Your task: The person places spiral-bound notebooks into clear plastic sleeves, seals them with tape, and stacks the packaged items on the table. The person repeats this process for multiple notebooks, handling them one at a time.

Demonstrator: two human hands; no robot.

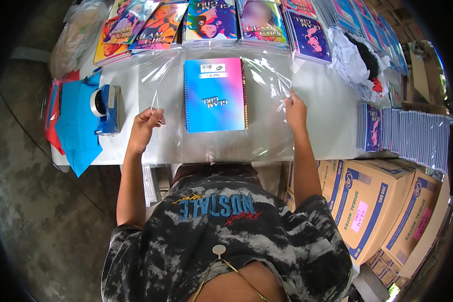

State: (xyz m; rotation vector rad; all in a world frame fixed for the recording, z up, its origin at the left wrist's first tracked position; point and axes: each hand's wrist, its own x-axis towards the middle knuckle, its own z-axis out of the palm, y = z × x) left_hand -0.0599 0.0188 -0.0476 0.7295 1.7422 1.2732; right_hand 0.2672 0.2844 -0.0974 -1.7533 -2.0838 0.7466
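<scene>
1. Closest to you, your black-and-grey shirt (307, 251) fills the foreground, a round pendant (219, 249) resting over it.
2. Far left on the counter (332, 136), there's your blue tape dispenser (117, 108), beside a bright blue sheet (78, 126).
3. Left hand (148, 122): narrow grip, pinching clear film (274, 80).
4. Between your hands, the blue-and-pink spiral notebook (214, 93) lies flat, film spread around it.
5. Right hand (296, 108): narrow grip too, pinching the film's right side.
6. Far right, stacked notebooks (418, 133) form a row.
</scene>
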